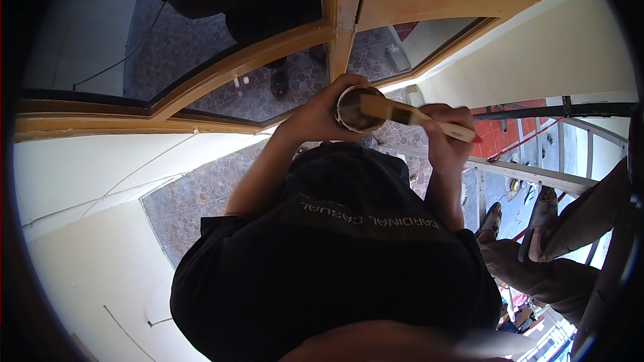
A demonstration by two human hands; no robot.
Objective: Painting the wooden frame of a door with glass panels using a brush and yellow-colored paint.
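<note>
The fingers of the left hand [325, 112] are curled round a round, open-topped can with a pale, smeared rim [341, 119], gripping it by its side; the right hand [444, 151] is closed about the pale wooden handle of a broad, flat, brown-headed paintbrush [396, 111], whose tip end is red; the brush lies slantwise, a little blurred, its head over the mouth of the can; brownish stuff shows within, though I cannot tell whether the bristles touch it; can and brush are both held up in front of the chest, close by the woodwork.

Just beyond the can rises a yellowish-brown wooden frame [343, 35] set with dark glass panes [188, 47], in which a black shape and patterned flooring show; nearer is the person's black short-sleeved shirt [335, 275], with pale lettering across it; below spreads a brownish floor of irregular stone-like patches [181, 224]; to the right a silvery metal ladder [537, 173] stretches past a patch of red tiles [500, 135]; beside it are another person's legs in brown trousers [537, 281], with sandalled feet [492, 220]; cream-coloured walls [510, 80] close in on either side, a thin pale cord [154, 164] running along the left one.
</note>
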